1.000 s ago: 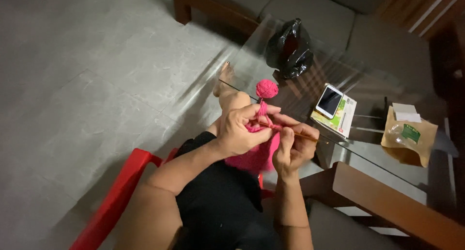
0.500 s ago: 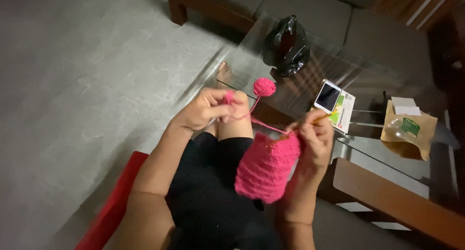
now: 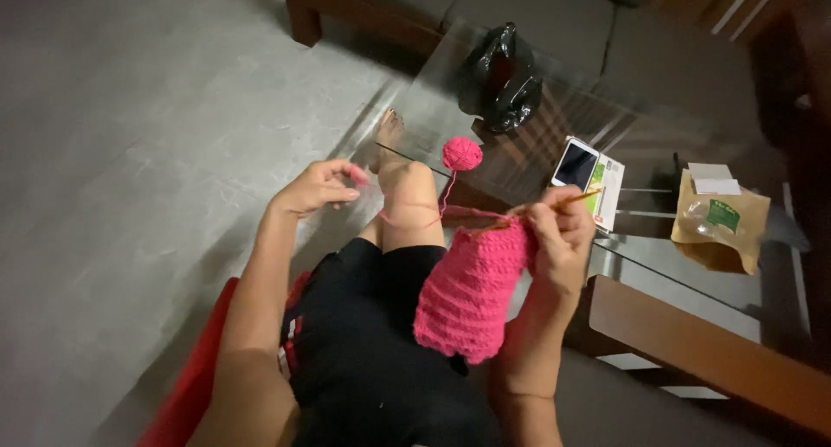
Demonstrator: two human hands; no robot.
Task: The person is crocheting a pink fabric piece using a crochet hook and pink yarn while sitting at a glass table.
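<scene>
Pink crochet fabric [image 3: 472, 291], ribbed and hanging as a rough rectangle, is gripped at its upper edge by your right hand [image 3: 561, 239], whose fingers are clenched around both the fabric and a slim yellowish crochet hook [image 3: 578, 197]; the hook's end juts up and to the right, past your knuckles. Your left hand [image 3: 316, 187] is held out well apart from the fabric, over the grey floor [image 3: 130, 153], with thumb and fingertips pinched on a bit of pink yarn. A thin pink strand [image 3: 415, 212] runs from that hand across your bare knee [image 3: 411, 192] toward the top of the fabric. A second length rises to a small pink yarn ball [image 3: 462, 153], which sits just beyond the knee at the near edge of the glass surface [image 3: 658, 257]. The fabric hangs over your lap, its lower edge against dark shorts [image 3: 372, 352]. On the glass surface you have a crumpled black plastic bag [image 3: 504, 79] at the far side, a white phone [image 3: 577, 164] lying on a green and white card [image 3: 606, 192] near the right hand, and a brown paper pouch [image 3: 720, 222] farther right. A wooden frame rail [image 3: 692, 352] runs under the glass, and a red seat edge [image 3: 195, 369] shows beside your left arm.
</scene>
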